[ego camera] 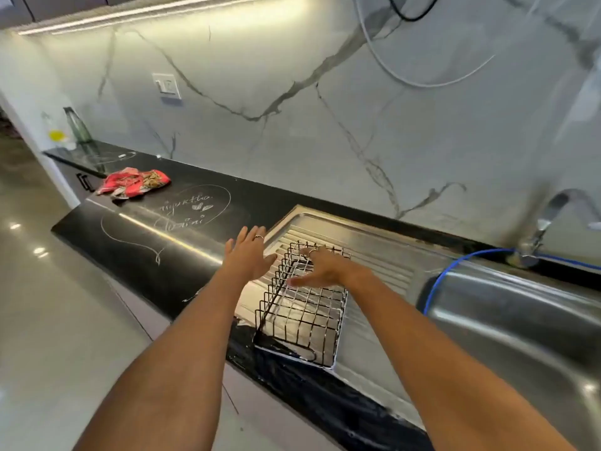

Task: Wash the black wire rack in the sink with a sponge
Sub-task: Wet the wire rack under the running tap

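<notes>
The black wire rack (300,307) sat on the ribbed steel drainboard (383,265) to the left of the sink basin (520,327), not yet in it, and no sponge showed anywhere in view. Its long axis ran away from the person, from the near table edge toward the marble-patterned wall (292,109), with its near end resting on a pale tray or base that slightly overhung the black table (182,255). The right hand (320,266) was the nearer one: it hovered over the rack's far half with fingers spread wide and nothing held, though whether the fingertips touched the top wires could not be told. The left hand (248,255) was likewise wide open and empty, flat above the seam between table and drainboard, just beside the rack's far-left corner. The coming move looked like a two-handed lift from either long side, then a carry rightward into the basin. The rack was a thin, stiff grid of upright loops, light but likely to snag; the drainboard and basin were smooth, reflective steel. A blue hose (445,275) curved along the basin's left rim from the tap (546,222), and a red patterned cloth (133,183) lay crumpled well apart on the table.
</notes>
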Tool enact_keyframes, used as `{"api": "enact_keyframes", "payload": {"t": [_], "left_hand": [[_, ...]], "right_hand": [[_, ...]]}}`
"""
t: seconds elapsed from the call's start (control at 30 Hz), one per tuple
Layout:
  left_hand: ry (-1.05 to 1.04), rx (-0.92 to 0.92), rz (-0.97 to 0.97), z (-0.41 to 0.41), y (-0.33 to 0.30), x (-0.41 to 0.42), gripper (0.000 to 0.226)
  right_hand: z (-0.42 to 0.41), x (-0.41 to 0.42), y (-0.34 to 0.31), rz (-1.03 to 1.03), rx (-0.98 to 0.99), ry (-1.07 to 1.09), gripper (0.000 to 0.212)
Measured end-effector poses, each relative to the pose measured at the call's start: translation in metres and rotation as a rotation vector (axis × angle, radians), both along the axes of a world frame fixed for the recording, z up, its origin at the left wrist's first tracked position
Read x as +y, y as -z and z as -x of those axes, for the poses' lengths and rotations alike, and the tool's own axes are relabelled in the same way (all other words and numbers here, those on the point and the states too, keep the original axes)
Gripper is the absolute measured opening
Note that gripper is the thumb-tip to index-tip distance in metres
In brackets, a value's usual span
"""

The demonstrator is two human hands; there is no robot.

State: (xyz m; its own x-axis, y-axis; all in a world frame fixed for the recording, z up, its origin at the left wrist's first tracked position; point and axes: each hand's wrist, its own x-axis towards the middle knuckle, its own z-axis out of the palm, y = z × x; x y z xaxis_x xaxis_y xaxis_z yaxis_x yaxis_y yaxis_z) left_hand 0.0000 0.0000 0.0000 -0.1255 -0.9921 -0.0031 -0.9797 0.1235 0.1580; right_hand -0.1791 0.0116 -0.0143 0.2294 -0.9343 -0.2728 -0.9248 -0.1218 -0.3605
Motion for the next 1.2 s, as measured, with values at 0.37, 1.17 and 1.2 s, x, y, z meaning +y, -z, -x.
{"api": "enact_keyframes", "payload": {"t": [0.37,1.17,1.2], "left_hand": [[0.003,0.021,0.006,-0.029,0.037,-0.010,0.069],[0.264,0.052,-0.060,0.074,0.034,-0.019,0.077],[0.293,0.046,-0.060,0.090,0.034,-0.018,0.078]], "right_hand": [[-0.045,-0.002,0.006,-0.191,0.193,0.084,0.102],[0.144,0.045,-0.040,0.029,0.001,0.363,0.094],[0.161,0.054,-0.042,0.020,-0.010,0.387,0.094]]}}
